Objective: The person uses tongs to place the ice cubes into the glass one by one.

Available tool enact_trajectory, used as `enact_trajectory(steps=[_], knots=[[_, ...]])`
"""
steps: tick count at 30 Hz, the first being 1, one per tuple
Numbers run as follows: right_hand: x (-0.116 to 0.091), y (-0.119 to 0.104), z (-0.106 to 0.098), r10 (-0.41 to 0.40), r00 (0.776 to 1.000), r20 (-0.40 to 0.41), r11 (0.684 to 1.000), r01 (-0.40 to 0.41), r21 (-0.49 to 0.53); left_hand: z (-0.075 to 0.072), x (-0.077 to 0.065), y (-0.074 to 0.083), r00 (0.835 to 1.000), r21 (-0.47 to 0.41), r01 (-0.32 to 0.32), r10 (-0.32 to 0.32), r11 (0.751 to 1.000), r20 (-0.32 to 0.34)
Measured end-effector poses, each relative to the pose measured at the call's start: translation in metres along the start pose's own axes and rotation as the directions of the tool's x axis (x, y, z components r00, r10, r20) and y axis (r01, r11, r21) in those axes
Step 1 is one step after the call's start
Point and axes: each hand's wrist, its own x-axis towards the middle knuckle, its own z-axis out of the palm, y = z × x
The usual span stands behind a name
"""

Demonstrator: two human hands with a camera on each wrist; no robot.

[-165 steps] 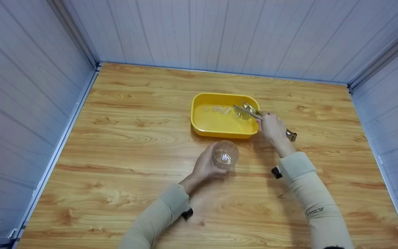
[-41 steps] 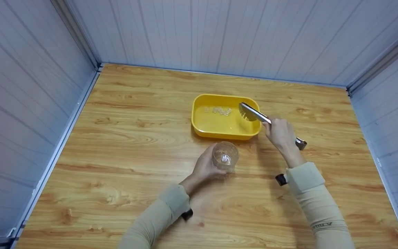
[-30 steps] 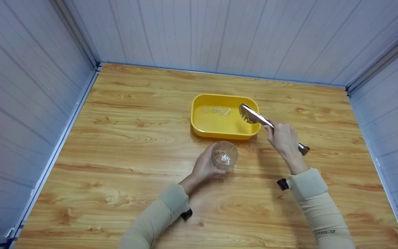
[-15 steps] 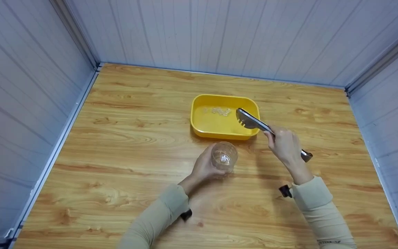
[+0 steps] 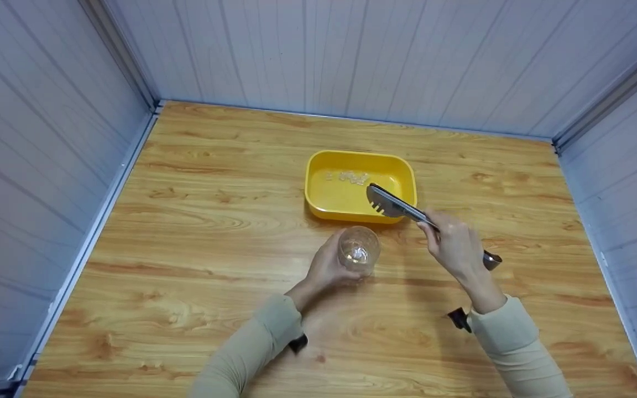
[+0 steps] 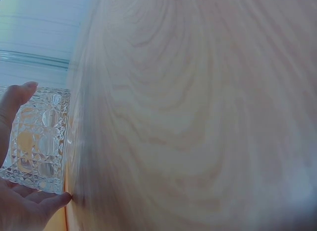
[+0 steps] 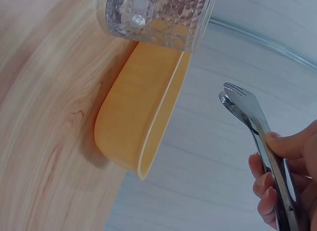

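In the head view my left hand (image 5: 329,262) holds a clear cut-pattern glass (image 5: 359,250) from its left side, fingers and thumb around it. The glass (image 6: 42,137) stands upright on the wooden table. My right hand (image 5: 455,246) grips metal serving tongs (image 5: 393,203), raised, with their tips over the front right part of the yellow box (image 5: 324,213). In the right wrist view the tongs (image 7: 262,132) are squeezed nearly together, and a small clear glint shows between their tips. Several clear pieces like ice cubes (image 5: 354,177) lie at the back of the box.
The wooden table (image 5: 197,221) is enclosed by pale panels at the left, back (image 5: 324,55) and right. The box stands just behind the glass. A black wrist camera (image 5: 459,319) hangs at the right cuff, another (image 5: 298,344) at the left.
The tongs, spread inside the box's right end at first, have been squeezed together and lifted. My right hand has since drawn back, their tips swinging left toward the glass. My left hand stays put.
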Motion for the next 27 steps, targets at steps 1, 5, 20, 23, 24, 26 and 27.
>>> enact_trajectory(steps=[1,5,20,23,24,26,27], knots=[[-0.001,-0.002,0.000,-0.008,1.000,-0.002,1.000,0.008,0.005,0.000,0.000,0.000,1.000,0.001,-0.002,0.002,1.000,0.001],[-0.006,-0.007,-0.002,-0.041,0.999,-0.019,0.999,0.041,0.033,0.000,0.000,-0.002,1.000,-0.006,-0.019,0.019,1.000,0.005],[-0.028,-0.015,0.002,-0.119,0.993,-0.026,0.991,0.120,0.061,0.000,0.002,-0.003,0.999,-0.056,0.016,-0.014,0.998,0.039],[-0.030,-0.015,0.003,-0.120,0.993,-0.017,0.990,0.121,0.076,0.000,0.002,-0.003,0.999,-0.048,0.028,-0.026,0.998,0.038],[-0.031,-0.015,0.004,-0.122,0.992,-0.012,0.989,0.122,0.081,0.000,0.002,-0.003,0.999,-0.045,0.035,-0.033,0.998,0.038],[-0.032,-0.015,0.005,-0.128,0.992,-0.006,0.988,0.128,0.087,0.000,0.002,-0.001,0.998,-0.038,0.051,-0.049,0.998,0.040],[-0.033,-0.015,0.005,-0.131,0.991,-0.003,0.987,0.131,0.090,0.000,0.002,-0.001,0.998,-0.035,0.055,-0.053,0.998,0.040]])
